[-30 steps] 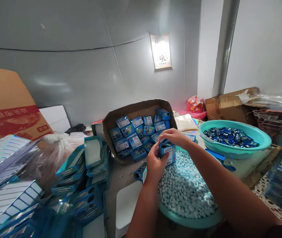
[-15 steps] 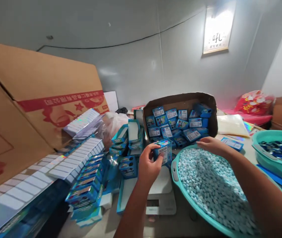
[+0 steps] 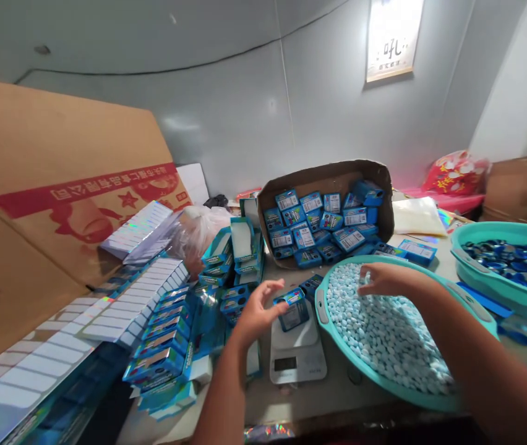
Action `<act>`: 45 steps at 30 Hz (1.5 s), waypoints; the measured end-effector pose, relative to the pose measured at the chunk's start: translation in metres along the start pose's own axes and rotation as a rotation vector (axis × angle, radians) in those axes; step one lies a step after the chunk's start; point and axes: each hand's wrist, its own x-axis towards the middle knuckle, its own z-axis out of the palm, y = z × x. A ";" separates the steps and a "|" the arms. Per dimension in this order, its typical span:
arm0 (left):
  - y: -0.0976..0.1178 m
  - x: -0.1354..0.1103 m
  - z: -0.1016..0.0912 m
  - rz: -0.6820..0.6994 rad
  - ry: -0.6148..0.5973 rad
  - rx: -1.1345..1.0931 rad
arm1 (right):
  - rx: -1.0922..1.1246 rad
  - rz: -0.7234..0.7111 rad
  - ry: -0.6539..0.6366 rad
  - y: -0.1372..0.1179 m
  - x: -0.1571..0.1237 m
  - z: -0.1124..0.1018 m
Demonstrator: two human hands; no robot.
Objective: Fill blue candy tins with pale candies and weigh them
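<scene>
A small blue box (image 3: 292, 310) lies on a white digital scale (image 3: 297, 355) in the middle of the table. My left hand (image 3: 255, 310) is just left of the box, fingers spread and open, the thumb close to it. To the right, a teal basin (image 3: 320, 307) is full of pale blue tablets (image 3: 384, 334). My right hand (image 3: 379, 279) rests on the tablets at the basin's far side. Its fingers are curled down into them, and what they hold is hidden.
A cardboard tray (image 3: 323, 172) behind the scale holds several filled blue boxes. A second teal basin (image 3: 477, 270) with shiny blue discs stands at the right. Stacks of flat blue cartons (image 3: 166, 337), a plastic bag (image 3: 201, 227) and a large cardboard box (image 3: 59, 179) crowd the left.
My left hand has lowered the blue box onto the scale and opened off it. My right hand has left the box and dropped onto the tablets. The view turned left.
</scene>
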 end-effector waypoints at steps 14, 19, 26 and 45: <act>-0.007 0.156 0.043 0.258 -0.809 0.451 | -0.106 -0.398 0.109 -0.040 -0.085 0.052; -0.025 0.149 0.063 0.312 -0.848 0.371 | -0.036 -0.298 0.119 -0.015 -0.075 0.039; -0.036 0.152 0.046 0.257 -0.669 0.327 | 0.088 -0.240 0.204 0.004 -0.068 0.043; -0.095 0.222 0.081 0.681 -0.788 0.919 | 0.349 -0.176 0.323 0.023 -0.063 0.042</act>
